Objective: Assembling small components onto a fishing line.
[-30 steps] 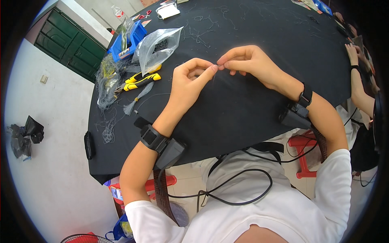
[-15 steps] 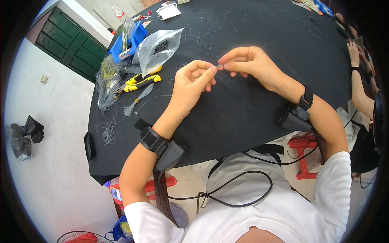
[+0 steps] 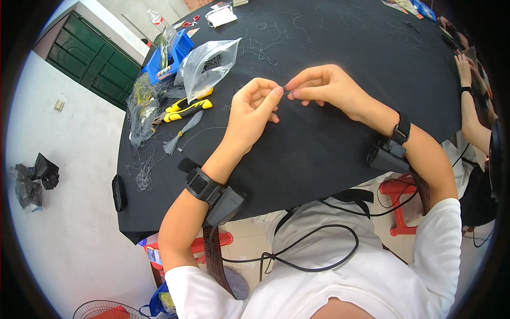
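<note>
A head-worn fisheye looks down on the fingers (image 3: 312, 76).

Matt black cloth (image 3: 340, 159) covers the desk (image 3: 313, 175). Toward its left edge, the clear bag (image 3: 195, 72) is glossy, thin plastic and the blue bin (image 3: 182, 47) smooth plastic.

- Upper left: a panelled green door (image 3: 93, 61)
- Top, left of centre: a clear bottle (image 3: 156, 20)
- Left side: a small switch plate (image 3: 59, 105) on the white wall (image 3: 69, 239), black plastic bag (image 3: 47, 171) below
- Lower left corner: a curved wire guard (image 3: 98, 301), blue bag (image 3: 155, 304) beside it
- Lower right: a red stool (image 3: 397, 188)
</note>
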A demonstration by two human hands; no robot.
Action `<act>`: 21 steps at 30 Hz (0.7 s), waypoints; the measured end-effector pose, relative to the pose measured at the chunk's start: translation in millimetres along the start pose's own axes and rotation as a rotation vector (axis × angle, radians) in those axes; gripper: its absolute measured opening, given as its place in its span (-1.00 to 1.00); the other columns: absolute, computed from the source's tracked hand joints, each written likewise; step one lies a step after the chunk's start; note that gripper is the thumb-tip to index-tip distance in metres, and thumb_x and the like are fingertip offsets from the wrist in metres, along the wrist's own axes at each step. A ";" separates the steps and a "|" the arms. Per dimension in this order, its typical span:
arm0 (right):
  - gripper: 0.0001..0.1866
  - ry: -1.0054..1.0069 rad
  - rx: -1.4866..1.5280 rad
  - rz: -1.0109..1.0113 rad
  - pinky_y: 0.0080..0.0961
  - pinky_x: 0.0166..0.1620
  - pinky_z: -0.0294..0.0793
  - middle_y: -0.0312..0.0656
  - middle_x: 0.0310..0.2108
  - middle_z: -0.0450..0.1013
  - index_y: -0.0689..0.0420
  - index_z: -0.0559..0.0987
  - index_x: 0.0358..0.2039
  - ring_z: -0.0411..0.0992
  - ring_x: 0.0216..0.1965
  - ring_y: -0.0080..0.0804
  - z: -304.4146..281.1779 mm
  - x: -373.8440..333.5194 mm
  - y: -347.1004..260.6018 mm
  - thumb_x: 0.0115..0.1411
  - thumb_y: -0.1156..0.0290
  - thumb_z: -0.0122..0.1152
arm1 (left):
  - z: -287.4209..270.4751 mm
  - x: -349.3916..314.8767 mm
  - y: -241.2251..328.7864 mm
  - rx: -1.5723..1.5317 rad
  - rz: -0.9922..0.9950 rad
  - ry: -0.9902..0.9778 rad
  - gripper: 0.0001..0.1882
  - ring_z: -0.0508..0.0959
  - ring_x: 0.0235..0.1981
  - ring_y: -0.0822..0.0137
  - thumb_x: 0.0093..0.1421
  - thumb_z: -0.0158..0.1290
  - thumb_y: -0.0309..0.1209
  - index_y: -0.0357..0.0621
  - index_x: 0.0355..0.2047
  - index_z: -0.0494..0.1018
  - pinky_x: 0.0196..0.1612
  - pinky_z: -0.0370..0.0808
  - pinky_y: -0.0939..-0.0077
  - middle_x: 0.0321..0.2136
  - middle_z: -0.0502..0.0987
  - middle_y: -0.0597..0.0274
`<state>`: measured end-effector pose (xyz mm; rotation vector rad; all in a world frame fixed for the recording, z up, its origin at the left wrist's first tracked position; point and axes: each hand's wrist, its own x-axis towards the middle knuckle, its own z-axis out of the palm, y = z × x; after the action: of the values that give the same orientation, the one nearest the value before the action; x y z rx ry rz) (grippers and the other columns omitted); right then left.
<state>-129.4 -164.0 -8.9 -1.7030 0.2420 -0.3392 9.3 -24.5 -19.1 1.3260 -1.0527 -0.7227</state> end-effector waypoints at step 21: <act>-0.80 0.014 0.041 -0.031 -0.79 -0.49 0.22 -0.29 -0.42 0.51 0.18 0.55 -0.31 0.39 -0.45 -0.70 -2.1 1.6 3.8 0.04 0.40 0.20 | -2.5 -0.1 -5.0 0.091 -0.013 -0.116 -0.88 0.24 -0.63 0.72 0.20 -0.01 -0.39 -0.17 -0.34 0.39 -0.57 0.11 0.82 -0.65 0.34 0.54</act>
<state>-128.6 -167.1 -12.3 -1.6655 0.2178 -0.3767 12.3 -24.1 -23.8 1.3827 -1.1819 -0.7765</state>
